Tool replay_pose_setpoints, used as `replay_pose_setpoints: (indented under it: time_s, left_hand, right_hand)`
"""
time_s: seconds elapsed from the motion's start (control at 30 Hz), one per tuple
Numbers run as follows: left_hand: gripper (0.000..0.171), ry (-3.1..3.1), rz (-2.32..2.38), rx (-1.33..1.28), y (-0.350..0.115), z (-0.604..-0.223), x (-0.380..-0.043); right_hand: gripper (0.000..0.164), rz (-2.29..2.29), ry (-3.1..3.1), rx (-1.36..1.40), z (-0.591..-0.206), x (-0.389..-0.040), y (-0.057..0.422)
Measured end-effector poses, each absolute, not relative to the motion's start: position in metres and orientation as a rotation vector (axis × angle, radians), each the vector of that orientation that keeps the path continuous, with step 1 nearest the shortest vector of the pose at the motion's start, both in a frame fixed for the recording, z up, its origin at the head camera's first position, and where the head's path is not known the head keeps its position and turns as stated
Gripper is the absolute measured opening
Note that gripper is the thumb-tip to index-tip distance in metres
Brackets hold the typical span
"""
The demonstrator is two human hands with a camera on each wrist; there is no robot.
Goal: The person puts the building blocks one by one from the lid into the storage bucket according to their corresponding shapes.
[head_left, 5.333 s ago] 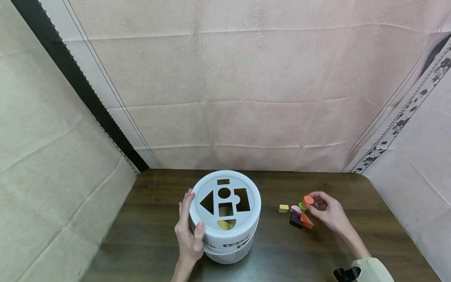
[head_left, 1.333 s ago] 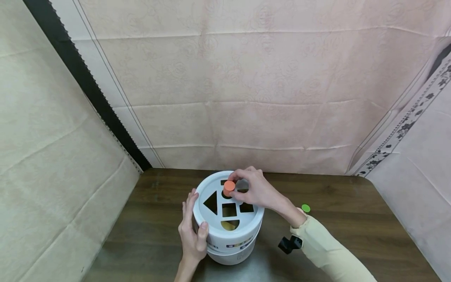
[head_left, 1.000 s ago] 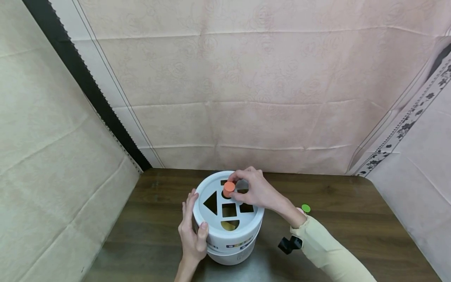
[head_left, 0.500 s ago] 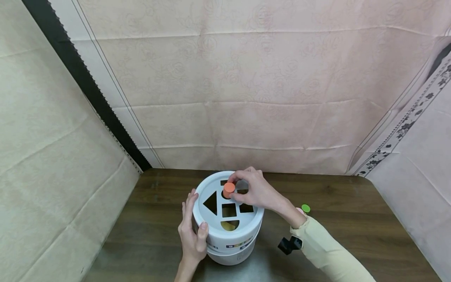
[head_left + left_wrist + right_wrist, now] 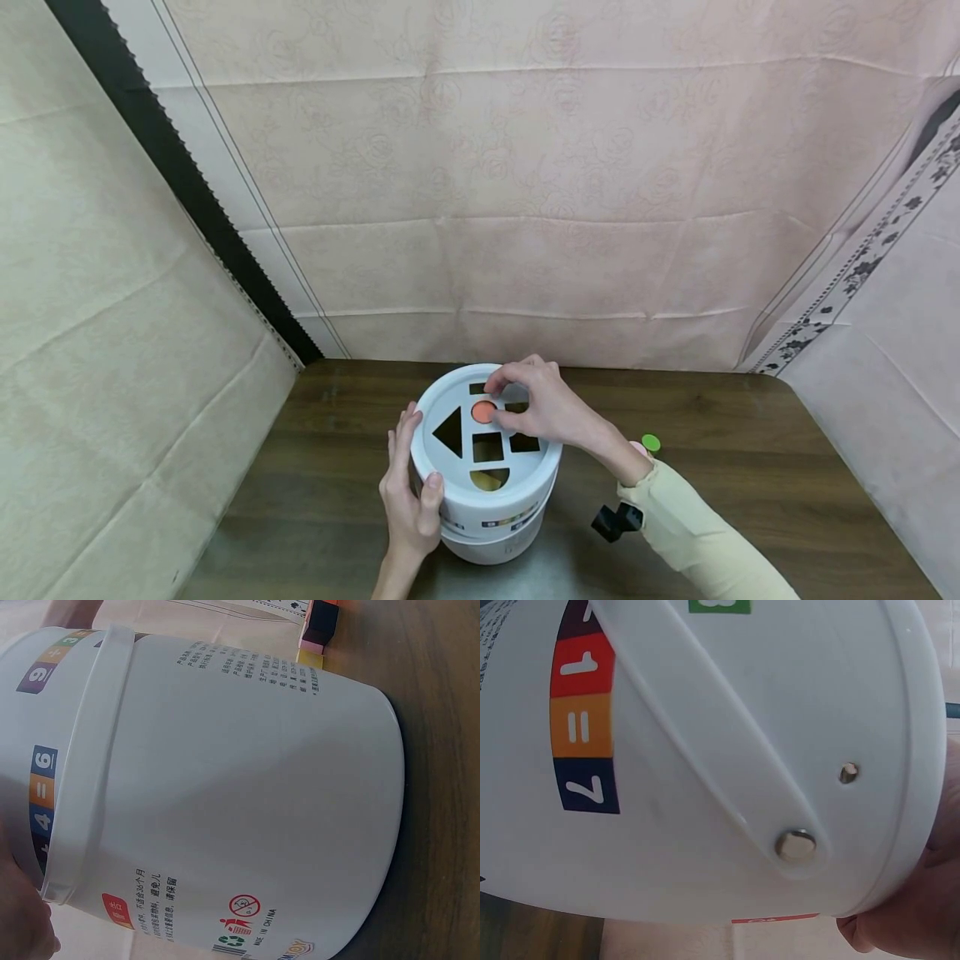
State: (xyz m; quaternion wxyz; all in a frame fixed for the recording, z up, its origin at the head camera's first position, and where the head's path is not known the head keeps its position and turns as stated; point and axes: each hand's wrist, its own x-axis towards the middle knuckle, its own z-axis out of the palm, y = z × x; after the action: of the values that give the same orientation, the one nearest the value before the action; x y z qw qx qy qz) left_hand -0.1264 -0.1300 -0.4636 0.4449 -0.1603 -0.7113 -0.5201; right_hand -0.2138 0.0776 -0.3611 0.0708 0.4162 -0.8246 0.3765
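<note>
A white shape-sorter bucket [image 5: 498,533] stands upright on the table, its lid [image 5: 450,475] cut with several shaped holes. My left hand [image 5: 408,504] holds the bucket's left side, thumb in front and fingers along the lid's rim. Sunk in the lid's round hole is an orange cylinder block [image 5: 482,412], with only its top face showing. Over the lid hovers my right hand [image 5: 543,402], its thumb and forefinger spread apart beside that hole. Through the front half-round hole a yellow block [image 5: 487,481] shows inside the bucket.
On the brown table [image 5: 720,467] right of the bucket lie a green block [image 5: 651,442] and a pink one, partly behind my right forearm. A black block [image 5: 322,622] and a yellow block [image 5: 310,658] show beyond the bucket in the left wrist view. Pale cloth surrounds the table.
My right hand carried the orange cylinder from the block pile to the lid. The cylinder has since dropped down into the round hole from between my fingers. My left hand stays on the bucket.
</note>
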Motion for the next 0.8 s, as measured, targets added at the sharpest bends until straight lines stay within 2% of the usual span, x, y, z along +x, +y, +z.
replay_pose_setpoints:
  time_s: [0.37, 0.8]
  left_hand:
    - [0.061, -1.742, -1.290, -0.411, -0.129, -0.464, -0.127]
    - [0.062, -1.714, -1.286, -0.418, -0.129, -0.466, -0.129]
  right_hand:
    - [0.023, 1.210, -2.447, 1.230, -0.361, -0.213, 0.085]
    - [0.018, 1.383, -2.407, 0.855, -0.374, -0.209, 0.152]
